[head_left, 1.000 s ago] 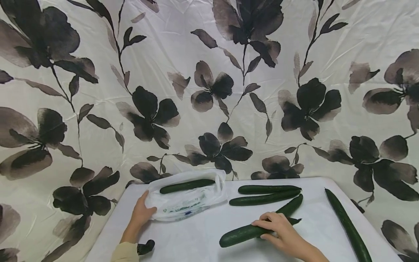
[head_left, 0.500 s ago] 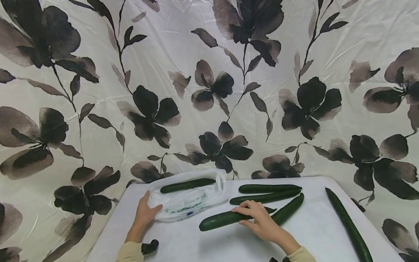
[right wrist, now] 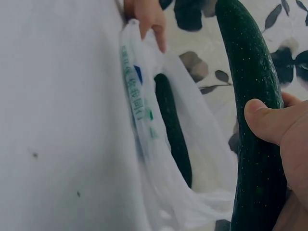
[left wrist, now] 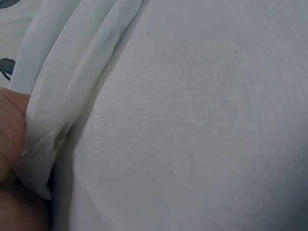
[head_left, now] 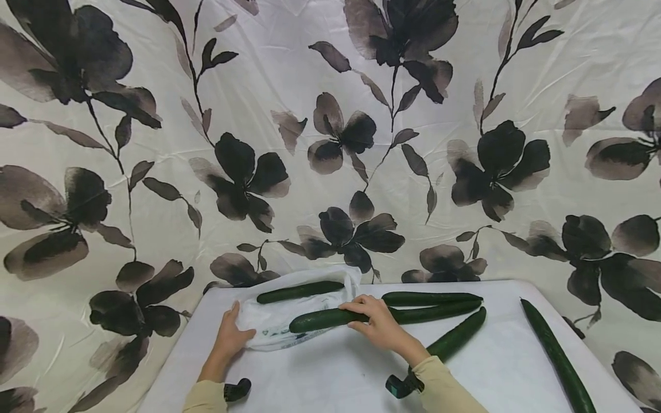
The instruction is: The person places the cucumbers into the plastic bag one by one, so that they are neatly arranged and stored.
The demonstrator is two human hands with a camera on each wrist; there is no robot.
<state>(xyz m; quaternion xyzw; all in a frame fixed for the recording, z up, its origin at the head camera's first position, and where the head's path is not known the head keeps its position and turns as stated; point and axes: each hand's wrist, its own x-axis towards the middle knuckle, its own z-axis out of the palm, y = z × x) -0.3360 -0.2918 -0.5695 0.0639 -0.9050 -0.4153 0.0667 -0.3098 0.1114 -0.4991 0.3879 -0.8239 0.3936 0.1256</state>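
My left hand (head_left: 230, 335) grips the left end of a thin white plastic bag (head_left: 250, 315), which lies with its mouth spread. Inside the bag rests one dark green cucumber (head_left: 299, 292). My right hand (head_left: 379, 324) holds another cucumber (head_left: 315, 321) around its middle, thumb on the near side. The free end of this held cucumber overlaps the bag's front side in the head view. From the right wrist, the held cucumber (right wrist: 252, 72) appears upright beside the bag's opening. Up close in the left wrist view, bunched plastic (left wrist: 72, 91) passes between the left thumb and fingers.
Right of the bag, two cucumbers lie side by side, a rear one (head_left: 431, 297) and a nearer one (head_left: 439, 313). A third cucumber (head_left: 459, 334) slants in front of them. Along the right edge of the white table (head_left: 506, 378) lies one more (head_left: 558, 355). Floral cloth (head_left: 279, 195) hangs behind.
My right hand has carried its cucumber left and away from me, from the group at right to the bag's front side. The left hand stays on the bag.
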